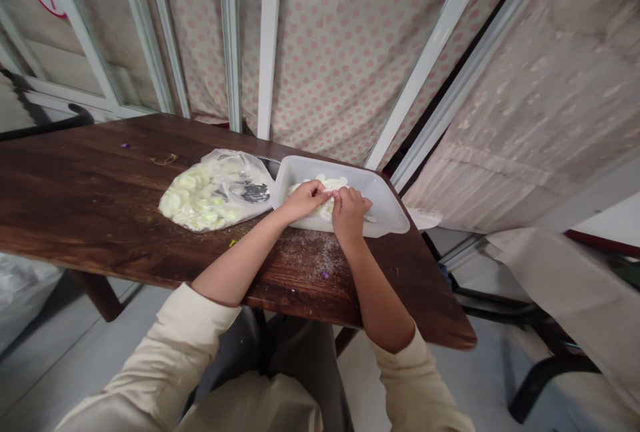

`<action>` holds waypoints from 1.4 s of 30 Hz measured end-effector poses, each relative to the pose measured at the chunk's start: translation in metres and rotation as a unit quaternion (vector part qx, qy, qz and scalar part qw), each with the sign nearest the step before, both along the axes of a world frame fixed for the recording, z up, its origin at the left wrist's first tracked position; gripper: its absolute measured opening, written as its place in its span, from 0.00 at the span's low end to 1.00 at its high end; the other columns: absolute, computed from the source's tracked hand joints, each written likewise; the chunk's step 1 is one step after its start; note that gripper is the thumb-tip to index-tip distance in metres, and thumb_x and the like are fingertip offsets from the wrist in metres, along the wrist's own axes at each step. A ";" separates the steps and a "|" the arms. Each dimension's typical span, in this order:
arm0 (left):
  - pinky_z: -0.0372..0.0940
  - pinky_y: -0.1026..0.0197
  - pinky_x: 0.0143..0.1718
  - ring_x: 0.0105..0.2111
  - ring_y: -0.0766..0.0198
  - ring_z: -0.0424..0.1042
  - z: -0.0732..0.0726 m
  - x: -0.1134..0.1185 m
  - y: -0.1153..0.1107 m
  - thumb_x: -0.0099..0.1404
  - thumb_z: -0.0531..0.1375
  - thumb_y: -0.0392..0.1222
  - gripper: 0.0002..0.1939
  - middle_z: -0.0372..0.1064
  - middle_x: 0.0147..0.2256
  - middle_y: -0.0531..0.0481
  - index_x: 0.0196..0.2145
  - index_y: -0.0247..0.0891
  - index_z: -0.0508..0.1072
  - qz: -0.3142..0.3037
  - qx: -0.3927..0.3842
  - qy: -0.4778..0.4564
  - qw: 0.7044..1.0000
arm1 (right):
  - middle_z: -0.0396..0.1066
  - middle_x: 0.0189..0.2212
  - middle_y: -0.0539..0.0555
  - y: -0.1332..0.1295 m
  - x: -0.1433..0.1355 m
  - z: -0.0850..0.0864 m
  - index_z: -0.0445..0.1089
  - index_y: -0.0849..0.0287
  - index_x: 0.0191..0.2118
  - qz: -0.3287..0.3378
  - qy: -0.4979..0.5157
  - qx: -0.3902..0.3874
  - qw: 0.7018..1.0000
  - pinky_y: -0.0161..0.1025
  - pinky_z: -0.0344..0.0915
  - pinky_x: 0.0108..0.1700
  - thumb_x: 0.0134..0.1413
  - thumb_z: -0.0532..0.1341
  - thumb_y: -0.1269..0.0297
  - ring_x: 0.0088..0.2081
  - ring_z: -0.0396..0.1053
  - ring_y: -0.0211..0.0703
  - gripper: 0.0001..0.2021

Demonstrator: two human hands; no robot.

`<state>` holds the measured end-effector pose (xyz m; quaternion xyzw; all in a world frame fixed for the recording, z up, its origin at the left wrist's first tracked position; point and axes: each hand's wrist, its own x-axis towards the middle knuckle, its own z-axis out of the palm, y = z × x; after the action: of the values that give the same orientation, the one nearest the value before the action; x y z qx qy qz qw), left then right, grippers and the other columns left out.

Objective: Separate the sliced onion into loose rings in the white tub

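Note:
A white plastic tub (387, 202) stands on the dark wooden table, with pale, thin pieces (330, 183) lying in it. Over the tub, my left hand (306, 200) and my right hand (349, 213) meet at the fingertips. Both hands have their fingers curled in a pinch; what is between them is too small to make out. Left of the tub lies a clear plastic bag (200, 195) full of pale green, round slices.
The wooden table (90, 199) carries white crumbs near its front edge, small purple bits and a thin yellowish loop (165, 159). Dotted curtains and window frames rise behind. A dark chair frame (545, 372) stands at the right, a plastic bag (25, 292) at the lower left.

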<state>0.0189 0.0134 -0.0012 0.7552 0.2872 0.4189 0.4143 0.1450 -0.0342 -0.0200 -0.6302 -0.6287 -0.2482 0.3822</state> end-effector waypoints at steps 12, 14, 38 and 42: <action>0.51 0.65 0.28 0.25 0.69 0.55 0.003 -0.001 -0.003 0.59 0.51 0.41 0.09 0.54 0.22 0.55 0.23 0.36 0.58 0.004 0.040 0.010 0.999 | 0.63 0.27 0.52 -0.001 0.002 0.003 0.60 0.58 0.27 0.062 0.010 -0.005 0.998 0.40 0.49 0.40 0.61 0.44 0.59 0.34 0.59 0.42 0.16; 0.52 0.65 0.29 0.26 0.69 0.55 0.004 -0.001 -0.004 0.60 0.50 0.42 0.09 0.54 0.23 0.55 0.24 0.36 0.59 -0.033 0.049 0.001 0.998 | 0.63 0.27 0.52 -0.001 0.002 0.003 0.59 0.58 0.27 0.086 0.035 0.000 0.996 0.40 0.50 0.40 0.61 0.44 0.58 0.35 0.59 0.42 0.15; 0.48 0.66 0.27 0.24 0.70 0.51 -0.001 -0.002 0.002 0.60 0.51 0.48 0.12 0.49 0.22 0.56 0.25 0.37 0.57 -0.104 0.037 -0.016 0.994 | 0.58 0.22 0.48 0.002 0.006 0.005 0.55 0.56 0.25 0.146 0.149 -0.011 0.978 0.37 0.53 0.33 0.59 0.44 0.57 0.28 0.56 0.39 0.14; 0.48 0.66 0.26 0.24 0.70 0.51 -0.002 -0.001 0.003 0.58 0.53 0.45 0.12 0.49 0.21 0.56 0.23 0.36 0.56 -0.068 0.035 -0.025 0.997 | 0.59 0.23 0.51 0.000 0.003 0.003 0.55 0.56 0.26 0.090 0.078 0.004 0.993 0.39 0.52 0.35 0.61 0.42 0.58 0.30 0.56 0.42 0.15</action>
<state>0.0176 0.0166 -0.0031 0.7764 0.2105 0.4181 0.4220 0.1480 -0.0343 -0.0171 -0.5870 -0.6501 -0.1654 0.4531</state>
